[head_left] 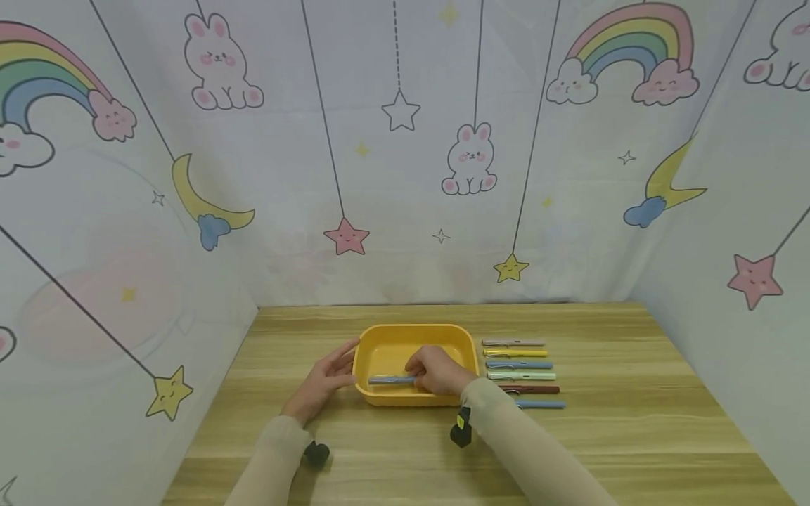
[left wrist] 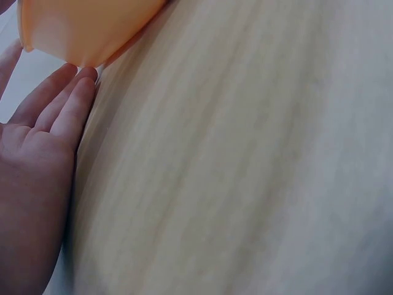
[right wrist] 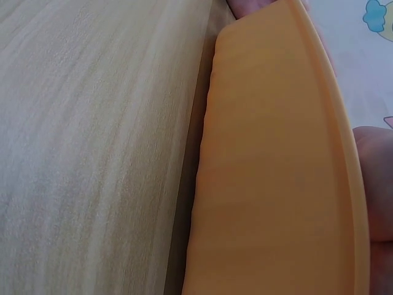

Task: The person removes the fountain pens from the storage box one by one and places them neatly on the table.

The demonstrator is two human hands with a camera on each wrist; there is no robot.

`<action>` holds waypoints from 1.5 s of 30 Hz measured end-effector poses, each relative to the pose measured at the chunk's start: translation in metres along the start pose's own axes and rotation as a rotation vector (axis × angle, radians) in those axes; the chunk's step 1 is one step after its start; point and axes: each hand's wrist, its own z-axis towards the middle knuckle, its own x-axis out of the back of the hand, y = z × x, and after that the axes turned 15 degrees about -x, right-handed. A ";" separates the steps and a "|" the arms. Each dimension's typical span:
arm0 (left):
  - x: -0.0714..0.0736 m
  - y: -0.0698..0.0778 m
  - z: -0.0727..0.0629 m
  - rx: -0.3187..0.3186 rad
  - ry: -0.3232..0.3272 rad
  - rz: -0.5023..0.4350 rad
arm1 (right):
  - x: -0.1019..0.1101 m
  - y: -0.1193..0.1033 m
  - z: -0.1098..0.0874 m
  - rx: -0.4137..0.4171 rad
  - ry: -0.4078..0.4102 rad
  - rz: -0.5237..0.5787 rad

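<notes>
A yellow rectangular tray (head_left: 411, 402) sits on the wooden table. My left hand (head_left: 324, 381) lies along its left side, fingers fairly straight and spread at the rim and wall. The left wrist view has these fingers (left wrist: 70, 114) up against the tray's outer wall (left wrist: 92, 31). Inside the tray, my right hand (head_left: 439, 371) pinches a blue pen (head_left: 387, 380) by its right end. The pen lies sideways, low near the front wall, its clip end to the left. In the right wrist view the tray wall (right wrist: 276, 160) hides the pen and most of the right hand (right wrist: 377, 184).
Right of the tray, several capped pens lie in a column: a greyish-pink pen (head_left: 514, 343), a yellow pen (head_left: 515, 353), a blue pen (head_left: 520, 365), a mint pen (head_left: 522, 376), a brown pen (head_left: 531, 388) and another blue pen (head_left: 542, 404). A patterned curtain (head_left: 405, 211) stands behind the table.
</notes>
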 end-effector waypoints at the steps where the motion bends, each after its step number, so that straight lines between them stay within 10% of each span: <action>1: 0.000 0.000 0.000 0.001 -0.001 0.000 | 0.000 0.000 0.000 0.002 0.006 -0.005; 45: 0.002 0.000 0.000 -0.008 -0.008 -0.020 | 0.020 0.012 -0.018 -0.036 0.237 0.156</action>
